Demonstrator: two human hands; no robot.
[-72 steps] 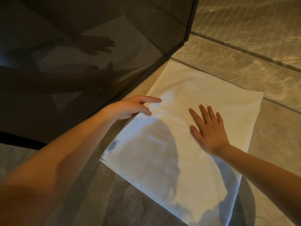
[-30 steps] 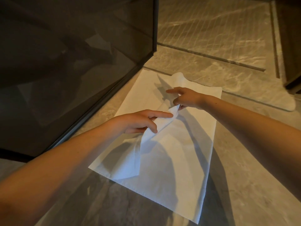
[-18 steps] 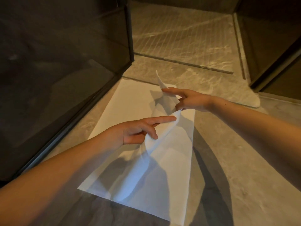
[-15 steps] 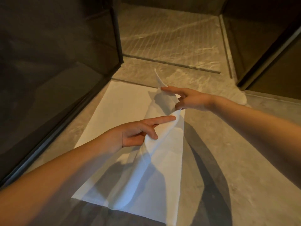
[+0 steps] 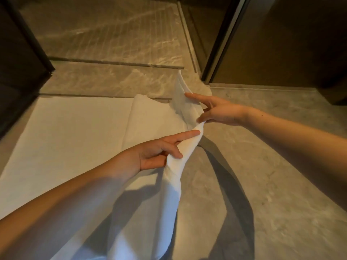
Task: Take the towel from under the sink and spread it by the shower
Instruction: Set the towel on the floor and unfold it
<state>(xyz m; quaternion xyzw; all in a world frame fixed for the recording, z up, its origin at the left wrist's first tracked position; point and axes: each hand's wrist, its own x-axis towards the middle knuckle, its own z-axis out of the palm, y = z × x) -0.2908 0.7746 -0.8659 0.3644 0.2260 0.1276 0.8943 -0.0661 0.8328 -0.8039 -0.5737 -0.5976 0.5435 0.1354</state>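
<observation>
A white towel (image 5: 71,132) lies on the grey stone floor beside the dark shower glass (image 5: 16,59). Its left part rests flat. The upper layer on the right is lifted off the floor and held up along its edge. My left hand (image 5: 159,149) pinches that raised edge near the middle, thumb under and fingers over. My right hand (image 5: 216,109) grips the same edge farther away, near a corner that sticks up. The lifted cloth hangs down toward me between my arms.
The shower floor (image 5: 112,30) with a ribbed marble pattern lies beyond a dark threshold strip (image 5: 116,63). A dark door frame and panel (image 5: 262,44) stand at the upper right. Bare grey floor (image 5: 272,175) stretches to the right of the towel.
Earlier both hands pressed flat on the folded towel. They have since pinched the top layer's edge and lifted it, carrying it to the right, and the flat part now shows wider on the left.
</observation>
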